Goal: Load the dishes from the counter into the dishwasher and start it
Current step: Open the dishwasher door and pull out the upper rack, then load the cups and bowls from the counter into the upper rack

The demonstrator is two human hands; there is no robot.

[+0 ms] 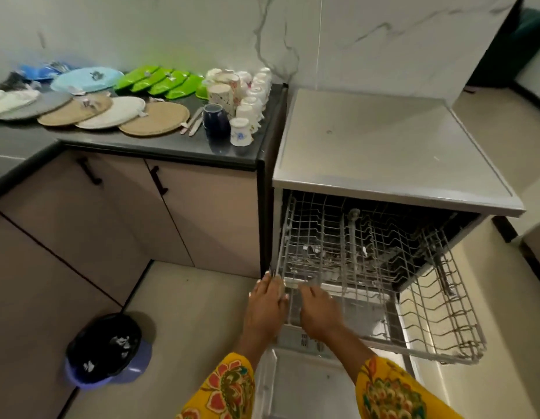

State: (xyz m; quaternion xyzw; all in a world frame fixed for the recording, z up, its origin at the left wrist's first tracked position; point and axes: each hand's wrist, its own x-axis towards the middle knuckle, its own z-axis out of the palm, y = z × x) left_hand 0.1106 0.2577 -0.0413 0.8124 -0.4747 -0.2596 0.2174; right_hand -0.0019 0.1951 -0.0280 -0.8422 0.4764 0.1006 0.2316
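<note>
Both arms are reaching forward and down in yellow floral sleeves (pixel 229 388). Left hand (pixel 266 300) is lying knuckles-up at the front-left corner of the upper rack (pixel 347 246), fingers bending over the wire rim and gripping it. Right hand (pixel 318 313) is sitting just beside it on the front rail, fingertips curling onto the wire, so it is grasping the rack too.

Dishwasher (pixel 383 152) is standing open, its flat grey top matte, its door (pixel 302 385) lying down towards the camera. Both racks are thin white wire grids; the lower rack (pixel 444 322) is pulled out to the right.

Dishes are sitting on the dark glossy counter (pixel 178 146) left of the machine: round flat plates (pixel 153 119) in tan, cream and grey overlapping in a row, green trays (pixel 160 81) shiny and plastic-looking, white cups (pixel 241 131) upturned, one dark blue mug (pixel 212 119).

A purple bin (pixel 108 352) with a black liner is sitting on the pale tiled floor.
</note>
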